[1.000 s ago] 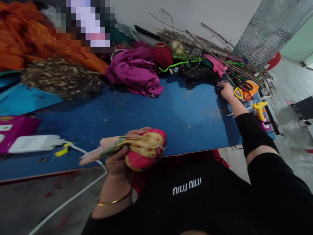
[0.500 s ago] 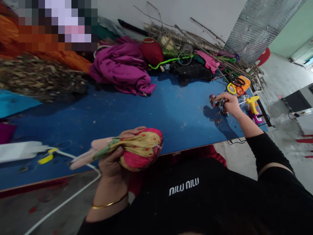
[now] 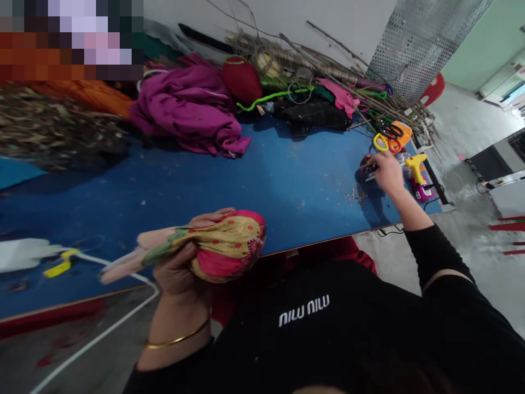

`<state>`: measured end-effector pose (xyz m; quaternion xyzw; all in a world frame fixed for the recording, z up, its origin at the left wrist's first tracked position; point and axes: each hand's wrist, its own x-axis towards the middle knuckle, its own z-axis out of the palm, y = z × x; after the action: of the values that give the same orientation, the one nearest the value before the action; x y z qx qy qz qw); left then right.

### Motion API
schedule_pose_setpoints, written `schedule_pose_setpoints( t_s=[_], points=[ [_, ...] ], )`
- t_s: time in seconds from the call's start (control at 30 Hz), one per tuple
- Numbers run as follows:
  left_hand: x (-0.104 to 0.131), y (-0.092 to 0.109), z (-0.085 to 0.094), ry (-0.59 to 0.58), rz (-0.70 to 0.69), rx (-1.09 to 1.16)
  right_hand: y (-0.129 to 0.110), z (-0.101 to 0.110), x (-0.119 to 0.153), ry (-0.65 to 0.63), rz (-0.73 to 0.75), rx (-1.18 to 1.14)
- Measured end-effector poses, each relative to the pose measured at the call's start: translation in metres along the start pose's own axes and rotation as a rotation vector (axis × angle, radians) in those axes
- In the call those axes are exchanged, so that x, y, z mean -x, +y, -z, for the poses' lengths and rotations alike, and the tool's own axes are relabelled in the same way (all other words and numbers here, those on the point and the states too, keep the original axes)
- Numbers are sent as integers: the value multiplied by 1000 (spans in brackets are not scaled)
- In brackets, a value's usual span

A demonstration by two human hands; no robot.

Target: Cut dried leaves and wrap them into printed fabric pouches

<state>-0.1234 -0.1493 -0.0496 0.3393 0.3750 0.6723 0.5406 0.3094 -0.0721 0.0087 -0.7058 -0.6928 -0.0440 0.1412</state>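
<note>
A round bundle of red and yellow patterned cloth (image 3: pixel 229 246), with a gathered green neck and pale limb-like parts, is in my left hand (image 3: pixel 180 262), whose fingers wrap round its neck. It hangs over the front edge of the blue table (image 3: pixel 229 186). At the right end of the table my right hand (image 3: pixel 388 171) is closed at a small dark multicoloured clump (image 3: pixel 368 164), which its fingers partly hide. Small scraps (image 3: pixel 356 195) lie just in front of it. Scissors (image 3: pixel 388 134) and a yellow glue gun (image 3: pixel 416 164) are near that hand.
Purple cloth (image 3: pixel 188 106), a red stuffed piece (image 3: pixel 241 79), dark cloth (image 3: pixel 314 115) and twigs (image 3: pixel 328 68) line the back. Dried leaves (image 3: pixel 53 126) fill the left. A white power strip (image 3: pixel 24 254) with its cable lies front left. A blurred-out area is at upper left.
My right hand has shifted slightly with the clump, away from the scraps, and the clump is now more hidden. My left hand keeps its hold. The whole view has moved a little.
</note>
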Motion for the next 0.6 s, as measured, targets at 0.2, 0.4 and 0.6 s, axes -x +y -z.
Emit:
schedule_pose_setpoints(
  t_s=[0.2,0.4,0.6],
  points=[
    [0,-1,-4,11,-45,67,15,-13,-34,-199,-268,253],
    [-3,-4,-2,8,-59,109,-15,-18,-24,-260,90,56],
    [-3,-2,-6,20,-81,106,-22,-37,-71,-120,-115,-60]
  ],
)
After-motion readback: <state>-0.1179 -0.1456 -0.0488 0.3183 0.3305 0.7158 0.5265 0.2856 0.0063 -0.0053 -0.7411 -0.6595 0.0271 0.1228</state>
